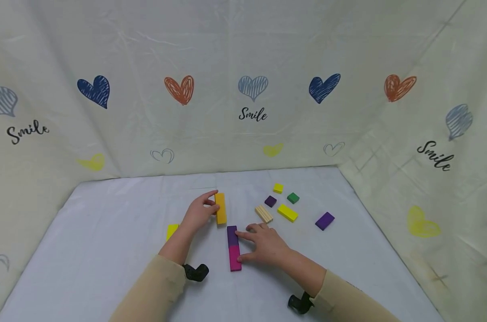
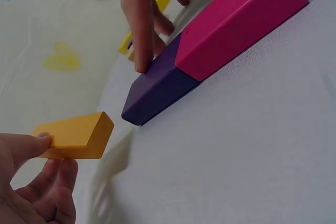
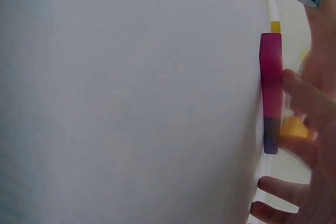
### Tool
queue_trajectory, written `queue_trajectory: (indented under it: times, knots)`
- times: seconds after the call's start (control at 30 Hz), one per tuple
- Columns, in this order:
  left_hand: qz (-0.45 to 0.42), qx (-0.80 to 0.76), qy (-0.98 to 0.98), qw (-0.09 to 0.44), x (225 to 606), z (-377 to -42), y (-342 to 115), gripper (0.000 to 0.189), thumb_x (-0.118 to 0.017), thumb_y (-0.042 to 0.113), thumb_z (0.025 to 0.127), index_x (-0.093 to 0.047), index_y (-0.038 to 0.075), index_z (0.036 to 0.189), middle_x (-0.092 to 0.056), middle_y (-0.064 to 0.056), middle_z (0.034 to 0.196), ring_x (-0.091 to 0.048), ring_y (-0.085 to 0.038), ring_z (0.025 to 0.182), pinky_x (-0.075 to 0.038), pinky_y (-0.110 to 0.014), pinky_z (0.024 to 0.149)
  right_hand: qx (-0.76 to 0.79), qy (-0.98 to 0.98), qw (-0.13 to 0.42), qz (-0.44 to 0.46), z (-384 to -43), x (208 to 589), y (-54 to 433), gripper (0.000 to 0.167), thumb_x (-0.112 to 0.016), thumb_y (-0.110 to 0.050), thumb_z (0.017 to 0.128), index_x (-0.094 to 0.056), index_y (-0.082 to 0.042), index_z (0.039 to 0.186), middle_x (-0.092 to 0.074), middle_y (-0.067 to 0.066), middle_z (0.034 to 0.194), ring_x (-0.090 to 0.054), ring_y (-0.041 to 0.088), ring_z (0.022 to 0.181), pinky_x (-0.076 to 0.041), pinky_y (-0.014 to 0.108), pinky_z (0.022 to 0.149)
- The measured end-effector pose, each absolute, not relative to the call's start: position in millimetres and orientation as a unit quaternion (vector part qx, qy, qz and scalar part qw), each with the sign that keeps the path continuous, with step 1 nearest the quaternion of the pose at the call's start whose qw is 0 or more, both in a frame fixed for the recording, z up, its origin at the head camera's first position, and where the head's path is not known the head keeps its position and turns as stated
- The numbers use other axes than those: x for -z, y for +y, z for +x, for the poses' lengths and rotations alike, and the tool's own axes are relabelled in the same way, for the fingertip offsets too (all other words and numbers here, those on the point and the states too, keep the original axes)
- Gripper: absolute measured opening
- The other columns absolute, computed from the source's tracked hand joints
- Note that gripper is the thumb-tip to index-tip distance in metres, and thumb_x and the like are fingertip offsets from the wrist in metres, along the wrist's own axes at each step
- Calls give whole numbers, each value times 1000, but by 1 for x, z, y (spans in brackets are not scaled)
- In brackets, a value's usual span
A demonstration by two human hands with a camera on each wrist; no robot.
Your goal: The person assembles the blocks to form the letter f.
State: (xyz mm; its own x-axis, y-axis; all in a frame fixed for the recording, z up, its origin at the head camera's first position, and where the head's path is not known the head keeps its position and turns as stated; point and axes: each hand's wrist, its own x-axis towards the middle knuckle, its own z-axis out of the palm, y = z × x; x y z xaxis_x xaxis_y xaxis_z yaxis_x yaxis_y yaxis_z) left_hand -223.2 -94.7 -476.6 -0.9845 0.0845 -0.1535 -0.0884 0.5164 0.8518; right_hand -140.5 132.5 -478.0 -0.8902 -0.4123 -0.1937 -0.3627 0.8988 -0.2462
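My left hand pinches an orange-yellow block between thumb and fingers. In the left wrist view this block is raised off the cloth, its shadow below. Nearer me, a purple block and a pink block lie end to end, touching, in one line. My right hand is spread beside them. Its index fingertip touches the purple block and its thumb touches the pink one; the other fingers reach past them. The held block is just beyond the purple end.
Partly behind my left forearm lies a yellow block. To the right are a ridged wooden piece, a yellow block, small purple, green and yellow pieces, and a purple block. Printed cloth walls the table.
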Motion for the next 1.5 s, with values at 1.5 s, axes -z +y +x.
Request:
queue_trajectory:
  times: [1.5]
  knots:
    - [41,-410,898,157,490,-243,-72,48,-67,25,95,-57,18,141,-63,-10,110,-57,-23,93,-51,-41,87,100,966,115,-209,-141,481,134,75,-75,-65,73,-56,-39,140,-55,4,135,-46,28,126,-46,53,97]
